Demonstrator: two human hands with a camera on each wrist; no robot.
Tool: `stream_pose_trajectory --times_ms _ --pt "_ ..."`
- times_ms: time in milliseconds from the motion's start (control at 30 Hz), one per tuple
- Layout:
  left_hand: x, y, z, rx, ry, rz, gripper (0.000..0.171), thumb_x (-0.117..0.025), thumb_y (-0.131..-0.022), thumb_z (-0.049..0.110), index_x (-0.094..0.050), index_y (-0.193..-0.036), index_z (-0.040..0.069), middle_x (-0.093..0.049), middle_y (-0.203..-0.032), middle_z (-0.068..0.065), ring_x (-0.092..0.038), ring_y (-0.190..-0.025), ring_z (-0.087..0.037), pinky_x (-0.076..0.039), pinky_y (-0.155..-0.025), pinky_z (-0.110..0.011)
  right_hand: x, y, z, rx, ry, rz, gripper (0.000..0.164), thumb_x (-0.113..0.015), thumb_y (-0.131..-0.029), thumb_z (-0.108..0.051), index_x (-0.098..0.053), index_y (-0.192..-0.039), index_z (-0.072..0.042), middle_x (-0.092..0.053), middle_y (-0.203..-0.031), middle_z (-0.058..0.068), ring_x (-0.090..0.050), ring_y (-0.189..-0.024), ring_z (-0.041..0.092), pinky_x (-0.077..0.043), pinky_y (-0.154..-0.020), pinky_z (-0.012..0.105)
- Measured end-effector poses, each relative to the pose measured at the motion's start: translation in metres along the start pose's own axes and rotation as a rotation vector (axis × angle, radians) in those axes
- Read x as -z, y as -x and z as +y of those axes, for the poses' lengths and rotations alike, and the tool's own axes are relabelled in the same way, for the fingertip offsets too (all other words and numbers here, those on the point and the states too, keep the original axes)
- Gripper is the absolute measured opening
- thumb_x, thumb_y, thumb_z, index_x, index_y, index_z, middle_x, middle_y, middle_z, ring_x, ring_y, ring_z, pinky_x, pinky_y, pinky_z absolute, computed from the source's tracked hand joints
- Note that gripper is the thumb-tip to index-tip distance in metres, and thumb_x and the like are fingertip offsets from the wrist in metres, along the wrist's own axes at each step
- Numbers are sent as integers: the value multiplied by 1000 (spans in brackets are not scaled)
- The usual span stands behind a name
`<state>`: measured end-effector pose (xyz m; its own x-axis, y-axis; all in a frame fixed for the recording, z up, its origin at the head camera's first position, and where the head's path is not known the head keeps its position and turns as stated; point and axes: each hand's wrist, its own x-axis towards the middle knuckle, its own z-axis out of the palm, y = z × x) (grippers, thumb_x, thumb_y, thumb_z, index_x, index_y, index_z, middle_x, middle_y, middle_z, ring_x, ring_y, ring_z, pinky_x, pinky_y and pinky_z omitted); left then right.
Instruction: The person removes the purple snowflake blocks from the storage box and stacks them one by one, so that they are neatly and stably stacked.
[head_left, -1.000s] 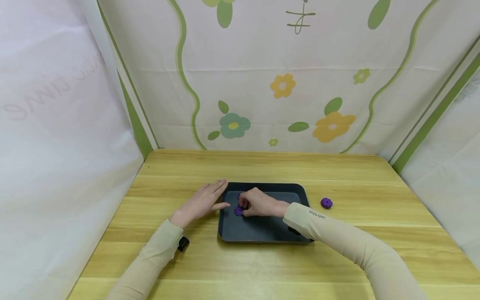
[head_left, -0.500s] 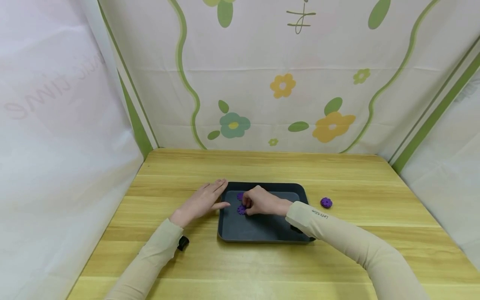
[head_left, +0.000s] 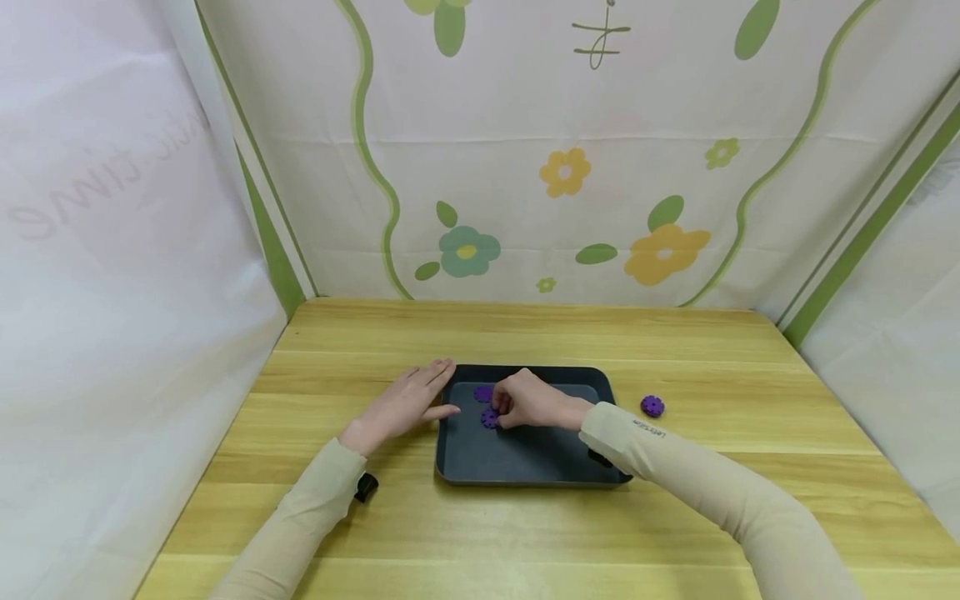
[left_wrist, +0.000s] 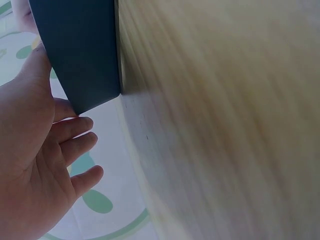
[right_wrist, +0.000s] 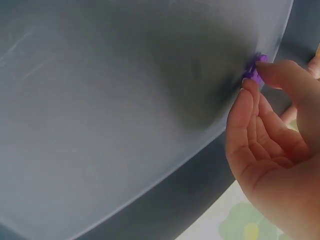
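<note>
My right hand (head_left: 534, 400) is over the dark grey tray (head_left: 517, 467), pinching a purple notched plastic disc (head_left: 490, 417) between thumb and fingertips. In the right wrist view the disc (right_wrist: 256, 69) shows at the tips of the thumb and fingers, close over the tray floor. Just behind it, a second purple disc (head_left: 483, 393) lies in the tray, partly covered by the hand. My left hand (head_left: 401, 406) rests at the tray's left edge, its fingers extended and the thumb reaching over the rim. Seen from the left wrist, these fingers (left_wrist: 75, 150) lie beside the tray's outer wall.
More purple notched plastic (head_left: 652, 406) lies on the wooden table (head_left: 720, 500) to the right of the tray. A white curtain (head_left: 480, 167) with printed flowers hangs behind the table's far edge, and white sheets enclose both sides.
My right hand has shifted slightly right and back, drawing the pinched disc along with it. More of the rear disc now shows. The left hand has stayed at the tray's edge.
</note>
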<state>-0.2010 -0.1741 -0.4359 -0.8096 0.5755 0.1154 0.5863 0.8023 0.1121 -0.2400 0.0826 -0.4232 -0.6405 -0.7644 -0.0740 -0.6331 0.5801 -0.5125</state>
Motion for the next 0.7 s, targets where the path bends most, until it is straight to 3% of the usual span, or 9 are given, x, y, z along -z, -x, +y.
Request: stream_pose_trajectory --times_ms 700 --pt "-2 0 -1 -2 -5 3 77 -54 -97 52 -37 -152 1 -40 -157 -17 -43 -144 -31 -40 -116 -52 26 32 15 -98 -22 31 17 -77 -85 -13 -72 -99 -5 -73 -90 3 -63 -76 6 -55 -65 20"
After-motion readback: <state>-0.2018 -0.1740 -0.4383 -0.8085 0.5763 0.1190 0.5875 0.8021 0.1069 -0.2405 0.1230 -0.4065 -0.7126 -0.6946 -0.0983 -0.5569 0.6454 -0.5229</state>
